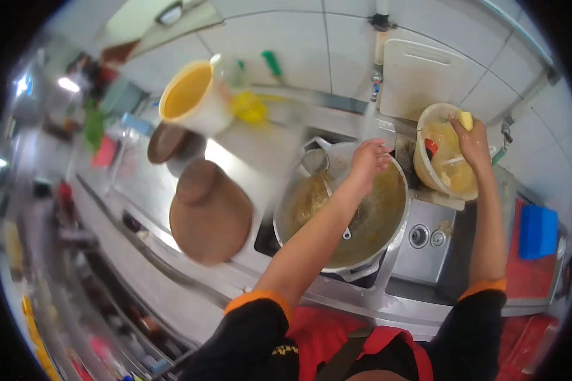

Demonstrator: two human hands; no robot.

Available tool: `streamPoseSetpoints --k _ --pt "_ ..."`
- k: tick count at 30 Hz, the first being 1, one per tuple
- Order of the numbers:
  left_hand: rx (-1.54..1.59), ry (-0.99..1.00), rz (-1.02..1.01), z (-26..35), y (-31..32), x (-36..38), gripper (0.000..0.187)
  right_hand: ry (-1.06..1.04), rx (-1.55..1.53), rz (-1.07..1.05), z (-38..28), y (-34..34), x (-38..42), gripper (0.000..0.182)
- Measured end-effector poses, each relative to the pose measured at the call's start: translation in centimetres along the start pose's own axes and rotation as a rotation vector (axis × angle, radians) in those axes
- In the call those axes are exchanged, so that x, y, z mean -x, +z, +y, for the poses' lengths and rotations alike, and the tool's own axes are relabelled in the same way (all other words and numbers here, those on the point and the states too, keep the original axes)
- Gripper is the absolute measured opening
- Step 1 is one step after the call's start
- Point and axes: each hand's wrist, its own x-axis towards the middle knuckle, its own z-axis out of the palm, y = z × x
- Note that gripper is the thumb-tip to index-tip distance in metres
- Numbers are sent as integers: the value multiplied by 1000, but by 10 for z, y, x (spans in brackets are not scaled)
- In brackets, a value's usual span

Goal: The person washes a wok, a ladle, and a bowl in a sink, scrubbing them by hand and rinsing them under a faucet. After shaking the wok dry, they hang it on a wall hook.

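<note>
My left hand [370, 164] is over a big metal pot [397, 238], beneath a blurred stream of water, its fingers loosely bent with nothing seen in them. Cloudy brown water fills the pot. A ladle [315, 162] and a white-tipped handle [346, 233] rest in it, partly behind my left forearm. Above a cream bucket [421, 159], my right hand [471, 141] grips a yellow sponge [466, 120]. Murky liquid, a red item [431, 147] and pale pieces show inside the bucket.
A white cutting board [419, 73] leans on the tiled wall. Left of the pot are brown round lids [211, 219] and a yellow-rimmed bucket [222, 114]. A sink basin [419, 257] lies in front of the cream bucket; a blue block [538, 232] sits on a red surface at right.
</note>
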Motion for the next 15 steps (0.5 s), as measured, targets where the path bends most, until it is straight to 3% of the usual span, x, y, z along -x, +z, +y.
streamPoseSetpoints --k 2,3,4,6,7,8,9,10,12,14,15 --pt "252 -99 -52 1 21 -5 34 470 -247 -94 -41 10 26 34" --pt "259 -92 -43 -4 24 -16 34 162 -320 -10 -23 58 32 39" --pt "446 -53 -160 -13 22 -30 35 -146 -392 79 -1 120 40 45" --pt "618 -4 -285 -20 11 -39 37 -15 -205 460 -46 180 67 45" --pt "708 -59 -242 -22 2 -33 36 -18 -213 462 -43 192 58 45" --pt "789 -117 -196 -27 -10 -31 36 72 -267 302 -43 205 40 41" --pt "782 -108 -602 -52 -29 -42 31 180 -328 140 -41 216 28 38" --pt "763 -139 -585 -50 -26 -31 31 214 -347 136 -31 227 23 38" --pt "380 -47 37 -31 -3 -9 29 -94 -354 -37 -12 239 12 31" --pt "246 -85 105 -16 -25 -18 33 87 -459 -76 -33 244 20 23" --pt "300 -188 -108 -10 -52 -29 33 -75 -291 -125 -44 235 29 21"
